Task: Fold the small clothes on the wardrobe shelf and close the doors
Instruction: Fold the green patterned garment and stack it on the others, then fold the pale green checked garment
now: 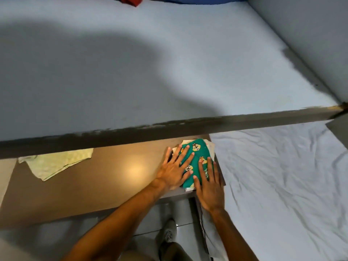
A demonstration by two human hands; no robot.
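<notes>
Both the left hand (174,171) and right hand (210,187) lie spread flat, pinching nothing, on the green printed garment (195,159) (likely light, limp; best pinched at corners), well right of the pale crumpled cloth (56,163).

Light is soft and uneven. A round warm glare sits on the brown shelf (113,176). Above this shelf, a large dark shadow covers the pale blue surface (188,53). Straight lines bend near the frame borders, and details look slightly blurred.
</notes>
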